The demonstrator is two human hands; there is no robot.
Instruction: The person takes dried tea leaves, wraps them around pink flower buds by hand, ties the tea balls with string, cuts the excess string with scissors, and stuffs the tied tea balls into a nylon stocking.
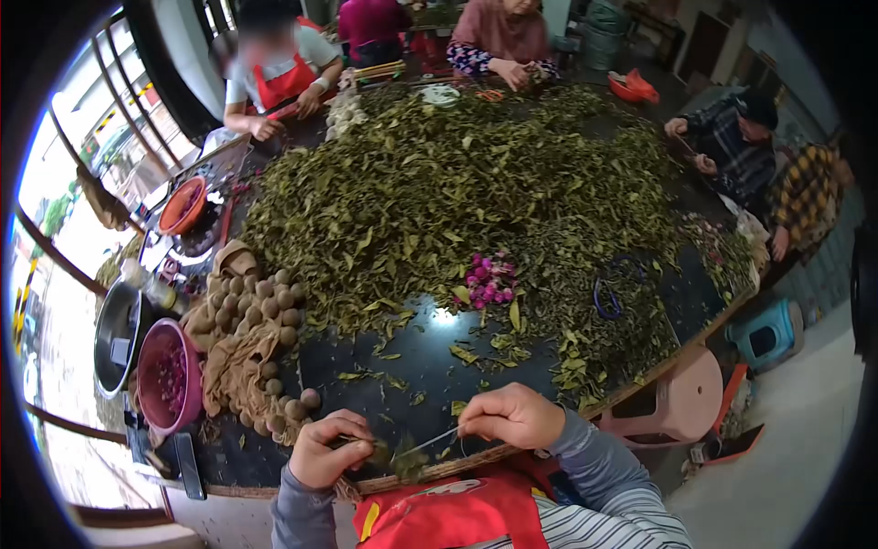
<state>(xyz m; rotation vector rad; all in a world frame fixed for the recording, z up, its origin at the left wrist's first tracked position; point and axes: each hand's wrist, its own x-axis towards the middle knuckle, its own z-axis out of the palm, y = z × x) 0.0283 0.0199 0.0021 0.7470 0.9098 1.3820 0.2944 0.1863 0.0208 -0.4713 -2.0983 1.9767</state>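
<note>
Head view: left hand (pixel 331 448) — fingers pinched on green leaves (pixel 380 452); right hand (pixel 514 415) — fingers clamped on 1 pale thread (pixel 430 442), at counter (pixel 329 357) edge.

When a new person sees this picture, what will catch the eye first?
Probably the huge heap of green leaves, spread across the middle of the dark table. Near its front edge, a small cluster of magenta flowers stands out. Next come the pink basin at the left and, at the near edge, the right hand pinching a pale thread.
</note>
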